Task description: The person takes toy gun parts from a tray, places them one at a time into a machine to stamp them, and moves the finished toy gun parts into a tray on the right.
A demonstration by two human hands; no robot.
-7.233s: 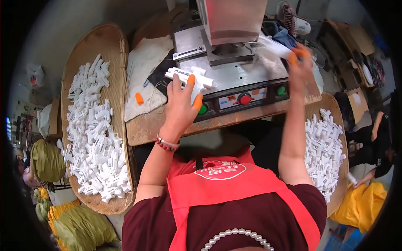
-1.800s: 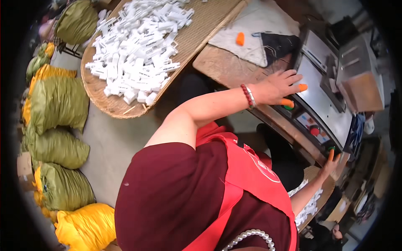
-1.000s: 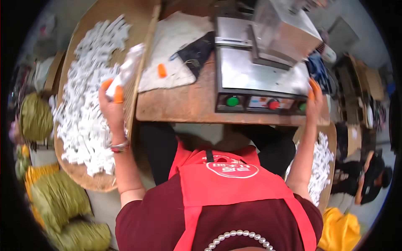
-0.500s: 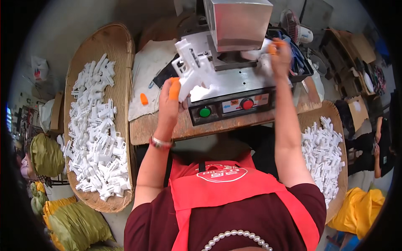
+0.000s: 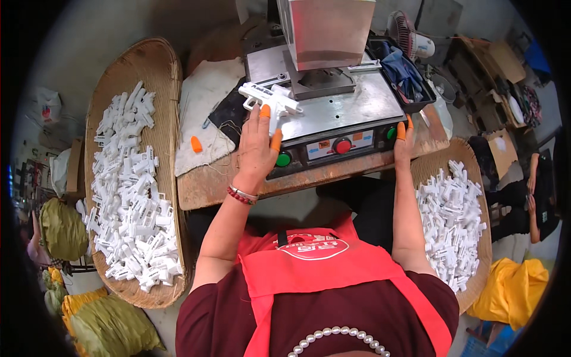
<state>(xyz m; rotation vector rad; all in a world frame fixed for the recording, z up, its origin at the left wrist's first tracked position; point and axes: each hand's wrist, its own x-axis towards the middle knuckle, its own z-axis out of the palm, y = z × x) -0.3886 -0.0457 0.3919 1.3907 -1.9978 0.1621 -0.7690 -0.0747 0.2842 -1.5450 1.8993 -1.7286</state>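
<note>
Plastic pistol (image 5: 276, 99), woven tray (image 5: 165, 113), steel plate (image 5: 318, 114)

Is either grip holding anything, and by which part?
The left grip has a white plastic pistol-shaped piece by its handle, between orange-covered finger and thumb. The right grip, beside the right-hand round green button, shows nothing held.

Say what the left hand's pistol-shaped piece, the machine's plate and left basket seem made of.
Pistol-shaped piece: probably hard plastic, smooth, with crisp moulded edges. Machine's plate: metal, likely steel; bright sheen. Left basket: probably bamboo, matte; woven tan strips.
</note>
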